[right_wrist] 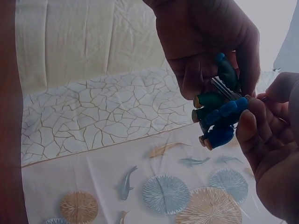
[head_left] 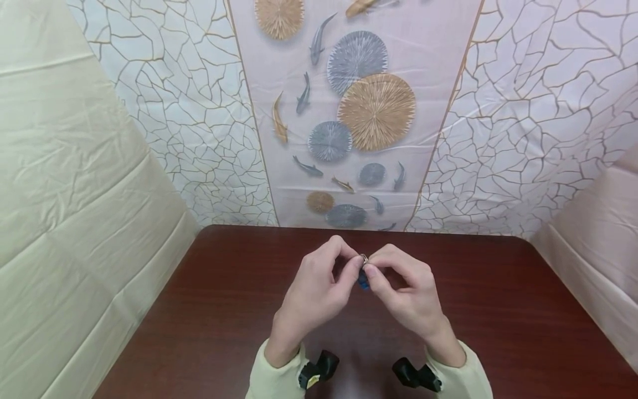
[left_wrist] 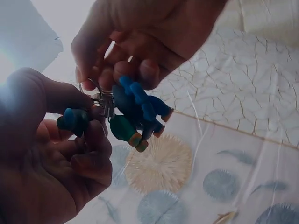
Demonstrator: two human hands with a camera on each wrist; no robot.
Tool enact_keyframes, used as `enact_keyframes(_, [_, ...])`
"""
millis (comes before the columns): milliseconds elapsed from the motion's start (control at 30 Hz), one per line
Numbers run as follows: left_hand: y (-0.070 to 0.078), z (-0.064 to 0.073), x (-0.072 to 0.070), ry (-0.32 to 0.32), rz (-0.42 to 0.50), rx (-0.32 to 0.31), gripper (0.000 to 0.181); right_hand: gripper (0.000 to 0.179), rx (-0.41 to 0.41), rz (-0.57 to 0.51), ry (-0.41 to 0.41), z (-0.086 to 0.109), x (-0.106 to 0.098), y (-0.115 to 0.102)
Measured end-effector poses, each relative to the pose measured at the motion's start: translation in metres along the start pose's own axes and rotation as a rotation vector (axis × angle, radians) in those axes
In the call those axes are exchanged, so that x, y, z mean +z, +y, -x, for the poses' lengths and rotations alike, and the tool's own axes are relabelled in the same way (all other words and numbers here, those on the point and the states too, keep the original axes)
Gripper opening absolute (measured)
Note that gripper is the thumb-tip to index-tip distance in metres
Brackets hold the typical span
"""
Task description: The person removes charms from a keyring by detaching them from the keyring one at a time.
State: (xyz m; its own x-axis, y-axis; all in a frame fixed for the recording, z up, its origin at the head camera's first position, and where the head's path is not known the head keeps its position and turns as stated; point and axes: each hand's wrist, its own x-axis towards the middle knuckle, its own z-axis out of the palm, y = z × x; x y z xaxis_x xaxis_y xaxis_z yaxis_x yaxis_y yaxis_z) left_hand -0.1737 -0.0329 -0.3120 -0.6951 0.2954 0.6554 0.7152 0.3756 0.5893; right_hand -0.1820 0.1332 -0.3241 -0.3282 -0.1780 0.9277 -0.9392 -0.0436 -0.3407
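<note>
My left hand (head_left: 319, 285) and right hand (head_left: 411, 285) meet over the table, both pinching a metal key ring (head_left: 365, 259) between thumb and fingers. Below the ring hangs a blue charm (head_left: 364, 281). Up close in the left wrist view, the bunch shows a blue figure charm (left_wrist: 145, 103) with orange tips and a green charm (left_wrist: 122, 128). A dark green charm (left_wrist: 74, 119) with a blue top lies by my left fingers. Narrow silver metal pieces (right_wrist: 224, 88) show among the charms in the right wrist view; their exact kind is hard to tell in the dim light.
Beneath the hands is a dark red-brown wooden table (head_left: 209, 321). A patterned cloth (head_left: 299, 166) with fish and round shapes hangs behind its far edge. Cream cloth (head_left: 89, 221) drapes the left side, and a pale cloth (head_left: 593, 233) the right.
</note>
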Motion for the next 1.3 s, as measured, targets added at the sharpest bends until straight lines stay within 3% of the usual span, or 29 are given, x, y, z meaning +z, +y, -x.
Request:
enact_keyframes(233, [0.001,0.000,-0.004,-0.048,0.097,-0.115,0.004,0.005,-0.018,-0.004,0.016,-0.002,0.001,-0.002])
enact_keyframes(500, [-0.001,-0.001,-0.002,-0.058,0.089,-0.184,0.009,0.007,-0.031,0.026,0.034,-0.004,0.000,-0.008])
enact_keyframes(700, [-0.005,-0.004,-0.002,-0.040,0.143,-0.217,0.004,0.007,-0.005,0.022,0.047,-0.007,-0.003,-0.012])
enact_keyframes(1300, [-0.046,-0.009,-0.005,-0.032,0.116,-0.376,0.008,0.014,0.100,0.158,0.036,-0.009,-0.015,-0.009])
